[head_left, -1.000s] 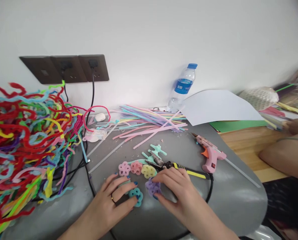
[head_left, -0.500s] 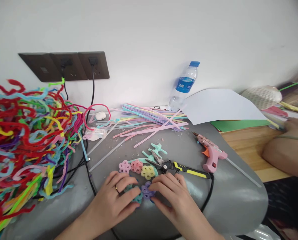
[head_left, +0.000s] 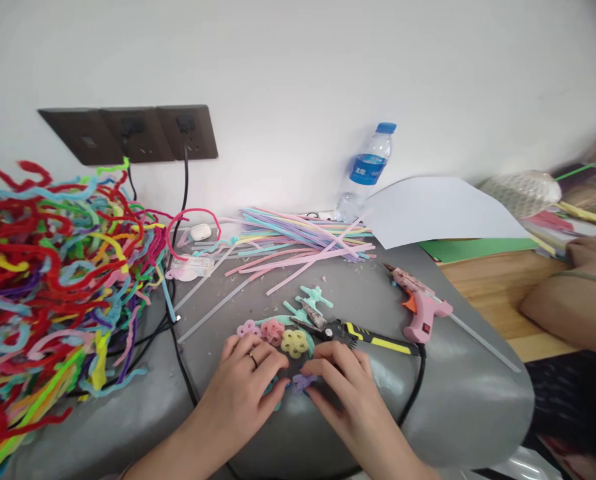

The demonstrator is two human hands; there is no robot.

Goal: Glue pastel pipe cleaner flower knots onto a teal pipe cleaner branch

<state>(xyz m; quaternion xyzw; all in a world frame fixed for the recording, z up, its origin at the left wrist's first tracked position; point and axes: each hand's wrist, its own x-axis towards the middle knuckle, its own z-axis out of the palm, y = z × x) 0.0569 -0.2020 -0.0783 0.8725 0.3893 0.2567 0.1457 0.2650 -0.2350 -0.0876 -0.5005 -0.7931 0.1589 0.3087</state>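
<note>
My left hand (head_left: 248,380) is closed over a teal pipe-cleaner flower (head_left: 277,396), which is mostly covered by the fingers. Thumb and fingers of my right hand (head_left: 345,380) pinch a purple pipe-cleaner flower (head_left: 304,382), tilted so its petals look flattened. A small gap separates the two flowers. Just beyond my hands, a pink flower (head_left: 248,329), a coral flower (head_left: 273,331) and a yellow flower (head_left: 295,343) lie in a row. Behind the yellow one rest yellow-and-black pliers (head_left: 378,339), with their jaws over a mint-green pipe-cleaner piece (head_left: 318,297).
A pink glue gun (head_left: 423,307) with its cord lies to the right. Pastel pipe cleaners (head_left: 298,233) are stacked by the wall near a water bottle (head_left: 368,170). A tangled colourful pile (head_left: 53,267) fills the left. Another person's arm (head_left: 568,300) is at the right edge.
My left hand has turned further over the teal flower, hiding more of it. The purple flower has tilted in my right fingers and shifted slightly right.
</note>
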